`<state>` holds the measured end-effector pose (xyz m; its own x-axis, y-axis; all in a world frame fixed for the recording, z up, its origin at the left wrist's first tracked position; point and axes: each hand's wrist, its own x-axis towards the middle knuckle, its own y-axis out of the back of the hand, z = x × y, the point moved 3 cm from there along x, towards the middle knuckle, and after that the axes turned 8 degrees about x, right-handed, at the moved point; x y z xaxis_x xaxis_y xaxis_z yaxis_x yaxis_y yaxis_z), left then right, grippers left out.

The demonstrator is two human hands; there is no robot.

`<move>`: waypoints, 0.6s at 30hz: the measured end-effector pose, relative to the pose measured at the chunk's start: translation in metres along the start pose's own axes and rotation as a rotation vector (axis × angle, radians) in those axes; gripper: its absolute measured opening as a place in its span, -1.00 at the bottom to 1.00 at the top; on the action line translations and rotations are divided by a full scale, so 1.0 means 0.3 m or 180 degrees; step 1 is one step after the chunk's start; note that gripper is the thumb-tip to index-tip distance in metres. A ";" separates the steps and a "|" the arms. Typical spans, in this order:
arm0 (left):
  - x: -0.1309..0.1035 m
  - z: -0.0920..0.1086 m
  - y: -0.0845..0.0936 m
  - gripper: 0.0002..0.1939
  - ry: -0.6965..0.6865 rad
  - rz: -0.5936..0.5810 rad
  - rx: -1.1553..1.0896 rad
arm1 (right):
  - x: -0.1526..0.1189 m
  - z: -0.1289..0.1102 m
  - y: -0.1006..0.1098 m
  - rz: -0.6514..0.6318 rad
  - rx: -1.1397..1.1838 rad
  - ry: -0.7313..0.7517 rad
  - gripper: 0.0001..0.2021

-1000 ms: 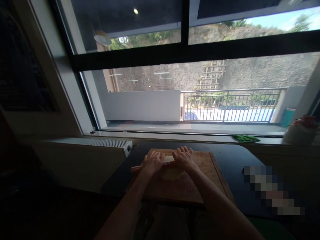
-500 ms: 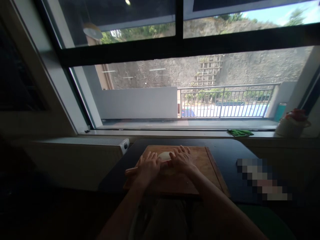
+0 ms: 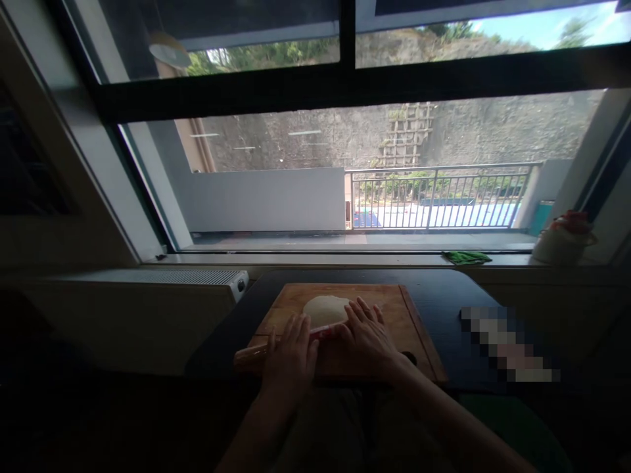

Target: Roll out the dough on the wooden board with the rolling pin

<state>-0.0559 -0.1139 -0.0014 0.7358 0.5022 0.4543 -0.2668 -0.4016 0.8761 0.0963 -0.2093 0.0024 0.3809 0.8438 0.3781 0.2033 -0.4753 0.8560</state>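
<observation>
A pale, flattened piece of dough (image 3: 325, 309) lies on the wooden board (image 3: 394, 302). Just on the near side of it is a rolling pin (image 3: 250, 357), set slightly aslant, with red showing between the hands. My left hand (image 3: 290, 348) rests on the pin's left part with fingers stretched forward. My right hand (image 3: 371, 334) lies over its right part, fingers outstretched and a little spread, their tips near the dough's right edge. Both palms hide much of the pin. A dark round end shows beside my right wrist.
The board sits on a dark table (image 3: 444, 295) below a large window. A blurred-out item (image 3: 510, 345) lies on the table at right. On the sill are a green cloth (image 3: 466, 257) and a pale jug with a red top (image 3: 566, 240). A radiator (image 3: 217, 279) stands at left.
Both hands and the rolling pin have moved back toward me, off the dough. More of the dough now shows. The camera view has shifted slightly.
</observation>
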 end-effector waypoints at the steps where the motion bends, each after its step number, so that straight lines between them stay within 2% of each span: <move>1: 0.027 -0.011 -0.007 -0.49 0.0021 0.0002 0.0004 | 0.041 -0.002 -0.005 -0.0005 0.0013 -0.0075 -0.43; 5: 0.161 -0.068 -0.036 -0.47 0.0189 -0.0051 0.0001 | 0.246 -0.020 -0.018 -0.0048 0.0023 -0.0400 -0.45; 8: 0.197 -0.083 -0.047 -0.46 0.0265 -0.0104 0.0018 | 0.308 -0.025 -0.016 -0.0048 0.0036 -0.0438 -0.44; 10: 0.163 -0.067 -0.043 -0.47 0.0176 -0.0076 0.0063 | 0.265 -0.017 -0.014 -0.0021 0.0048 -0.0333 -0.44; 15: -0.023 0.034 -0.003 -0.47 -0.0281 0.0182 0.0092 | 0.019 0.026 0.011 -0.0005 0.0073 0.0123 -0.46; 18: -0.068 0.079 0.007 -0.46 -0.0467 0.0268 0.0089 | -0.034 0.051 0.027 -0.0047 0.0058 0.0073 -0.43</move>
<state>-0.0567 -0.1431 -0.0128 0.7950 0.3496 0.4957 -0.3155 -0.4596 0.8302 0.1078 -0.2256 0.0001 0.3571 0.8561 0.3735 0.2252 -0.4670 0.8551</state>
